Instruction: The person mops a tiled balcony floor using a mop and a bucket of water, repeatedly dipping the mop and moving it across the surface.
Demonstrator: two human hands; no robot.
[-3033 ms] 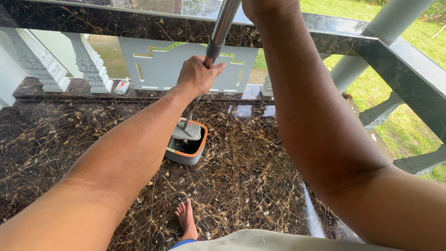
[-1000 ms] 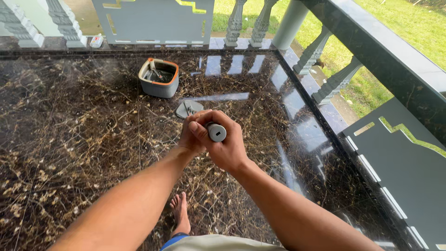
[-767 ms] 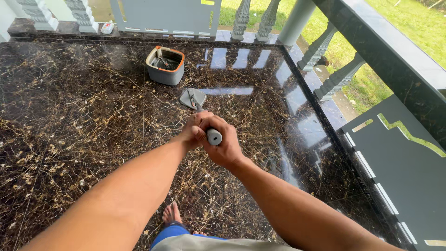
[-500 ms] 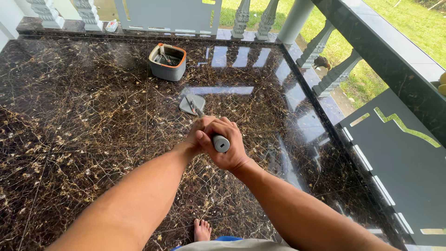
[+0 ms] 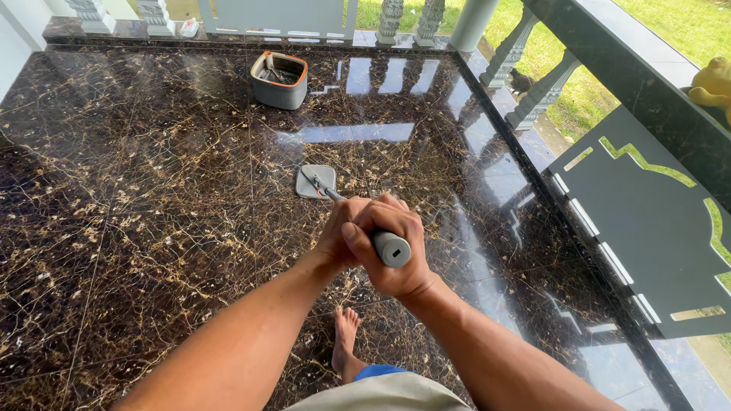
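1. The floor (image 5: pixel 137 228) is glossy dark brown marble with gold veining.
2. A grey bucket with an orange rim (image 5: pixel 279 79) stands near the far edge.
3. A flat square mop head (image 5: pixel 314 181) lies mid-floor.
4. A bare foot (image 5: pixel 346 340) stands at the near edge.

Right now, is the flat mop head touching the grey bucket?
Apart. The head view shows the mop head lying flat on the dark marble floor, with a wide stretch of bare tile between it and the grey bucket.
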